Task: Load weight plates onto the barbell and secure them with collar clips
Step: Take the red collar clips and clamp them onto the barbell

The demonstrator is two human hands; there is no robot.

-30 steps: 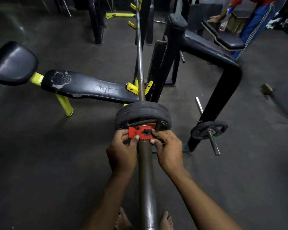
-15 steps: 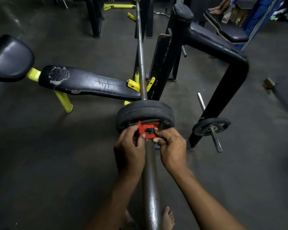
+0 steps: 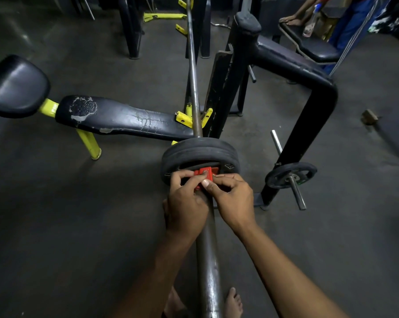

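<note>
The steel barbell [image 3: 208, 260] runs from the bottom centre up through the yellow rack hooks. Black weight plates [image 3: 199, 149] sit stacked on its near sleeve. A red collar clip [image 3: 205, 172] rests on the sleeve right against the outer plate. My left hand [image 3: 184, 203] grips the clip from the left, fingers curled over it. My right hand [image 3: 234, 198] pinches it from the right, thumb pressed on its near face. The hands hide most of the clip.
A worn black bench [image 3: 115, 118] on yellow legs lies to the left. A black rack frame [image 3: 306, 111] stands right, with a small plate [image 3: 290, 175] on a storage peg. A person [image 3: 350, 21] stands by a second bench at the far right. My bare feet [image 3: 233, 301] are beneath the bar.
Both hands have closed in over the red clip, covering more of it, and the right thumb now presses on its near face. The clip stays against the plates.
</note>
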